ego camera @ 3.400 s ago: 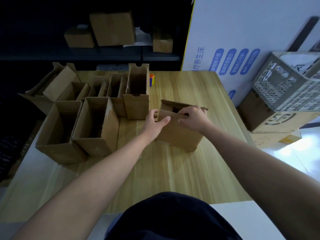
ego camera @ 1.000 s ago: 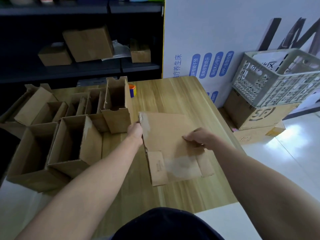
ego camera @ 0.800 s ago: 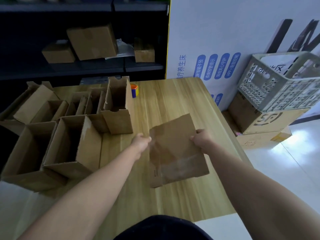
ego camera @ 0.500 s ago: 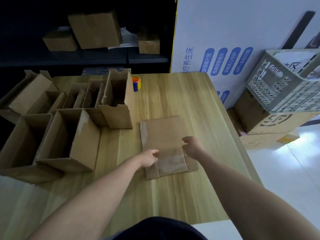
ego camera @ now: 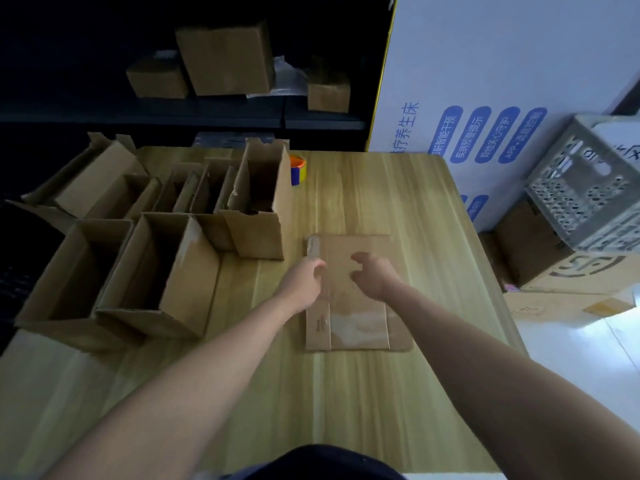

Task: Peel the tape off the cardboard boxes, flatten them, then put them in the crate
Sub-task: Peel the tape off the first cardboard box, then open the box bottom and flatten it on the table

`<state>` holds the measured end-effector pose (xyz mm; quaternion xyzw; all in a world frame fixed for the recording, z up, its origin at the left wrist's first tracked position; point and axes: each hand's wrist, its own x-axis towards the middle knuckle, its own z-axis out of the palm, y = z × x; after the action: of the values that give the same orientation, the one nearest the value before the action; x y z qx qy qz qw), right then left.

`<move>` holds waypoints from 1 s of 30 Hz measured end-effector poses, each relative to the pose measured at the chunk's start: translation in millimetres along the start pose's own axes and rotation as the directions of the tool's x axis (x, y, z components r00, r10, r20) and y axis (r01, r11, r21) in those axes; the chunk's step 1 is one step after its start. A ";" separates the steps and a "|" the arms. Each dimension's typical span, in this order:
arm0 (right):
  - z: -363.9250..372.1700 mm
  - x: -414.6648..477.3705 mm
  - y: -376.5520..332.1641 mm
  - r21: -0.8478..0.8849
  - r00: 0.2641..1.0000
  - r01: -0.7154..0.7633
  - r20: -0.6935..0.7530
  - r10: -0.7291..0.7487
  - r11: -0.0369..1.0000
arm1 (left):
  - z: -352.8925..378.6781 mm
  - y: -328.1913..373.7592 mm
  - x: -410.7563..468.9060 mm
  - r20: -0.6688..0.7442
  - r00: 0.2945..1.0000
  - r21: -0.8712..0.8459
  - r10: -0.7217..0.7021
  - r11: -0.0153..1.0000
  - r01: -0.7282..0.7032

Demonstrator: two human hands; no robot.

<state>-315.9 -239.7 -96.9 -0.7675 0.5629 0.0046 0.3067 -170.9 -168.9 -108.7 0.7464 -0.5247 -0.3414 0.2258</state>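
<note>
Right, the bench (ego camera: 346, 393) carries it all, with a cluster of open boxes (ego camera: 156, 271) on its left. The crate (ego camera: 588, 202) sits off the bench to the right, tilted on cartons (ego camera: 540, 258). The flat box (ego camera: 360, 320) lies mid-bench, with pale tape residue (ego camera: 356, 327) on its near flaps. My left hand (ego camera: 304, 278) is at its left edge and my right hand (ego camera: 374, 275) is over its middle. Both sets of fingers are loosely curled, pinching nothing. The risk, as I judge it: the card lies flush, so a poor edge grip could let it slide or spring open on the way to the crate.
</note>
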 end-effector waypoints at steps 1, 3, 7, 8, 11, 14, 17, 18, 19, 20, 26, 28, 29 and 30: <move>-4.1 6.0 -17.2 0.016 0.997 0.067 -0.042 -0.066 0.998 | -13.4 3.6 -1.6 -0.097 0.994 0.020 0.046 0.999 -0.044; -10.2 12.6 -55.9 0.031 0.970 0.210 -0.135 -0.204 0.977 | -40.2 8.2 -8.3 -0.283 0.949 0.072 0.138 0.990 -0.123; -9.3 20.5 -126.4 -0.039 0.879 0.418 -0.236 -0.415 0.908 | -91.1 2.8 -30.0 -0.470 0.846 0.154 0.254 0.967 -0.205; -6.8 23.3 -139.9 -0.095 0.856 0.454 -0.230 -0.463 0.886 | -102.5 -2.1 -36.0 -0.490 0.833 0.162 0.255 0.966 -0.201; 2.8 34.3 -167.1 -0.285 0.863 0.437 -0.134 -0.487 0.853 | -129.9 -18.1 -52.7 -0.526 0.827 0.160 0.197 0.978 -0.131; 14.0 43.4 -177.9 -0.462 0.926 0.309 -0.053 -0.373 0.831 | -147.2 -31.0 -63.5 -0.507 0.849 0.133 0.148 0.987 -0.093; 18.4 46.7 -181.2 -0.531 0.923 0.242 -0.131 -0.361 0.812 | -156.4 -39.2 -68.2 -0.474 0.870 0.114 0.135 0.989 -0.092; 16.7 47.4 -181.1 -0.517 0.905 0.237 -0.190 -0.381 0.822 | -156.8 -39.9 -68.0 -0.467 0.874 0.116 0.133 0.989 -0.088; 14.3 47.9 -182.3 -0.499 0.879 0.238 -0.254 -0.404 0.833 | -157.7 -41.4 -67.8 -0.460 0.878 0.116 0.128 0.990 -0.084; 10.2 48.3 -183.9 -0.481 0.849 0.242 -0.316 -0.424 0.843 | -158.1 -42.6 -66.4 -0.451 0.884 0.110 0.123 0.991 -0.081; -41.1 37.9 -198.4 -0.198 0.756 0.249 -0.572 -0.318 0.948 | -155.9 -48.3 -50.5 -0.327 0.943 -0.007 0.058 0.998 -0.064; -57.8 30.9 -199.2 0.028 0.766 0.227 -0.623 -0.160 0.974 | -155.0 -46.5 -46.2 -0.322 0.945 -0.066 0.053 0.995 -0.078; -64.5 28.2 -197.4 0.138 0.778 0.182 -0.626 -0.057 0.974 | -155.1 -44.4 -43.9 -0.323 0.944 -0.076 0.070 0.992 -0.100; -70.5 25.4 -193.7 0.229 0.787 0.119 -0.615 0.049 0.966 | -155.0 -41.7 -41.6 -0.314 0.944 -0.075 0.100 0.989 -0.130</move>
<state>-162.6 -260.7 41.5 -0.6912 0.6132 -0.3241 0.2030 -37.9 -118.8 -23.2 0.7473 -0.5088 -0.2307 0.3598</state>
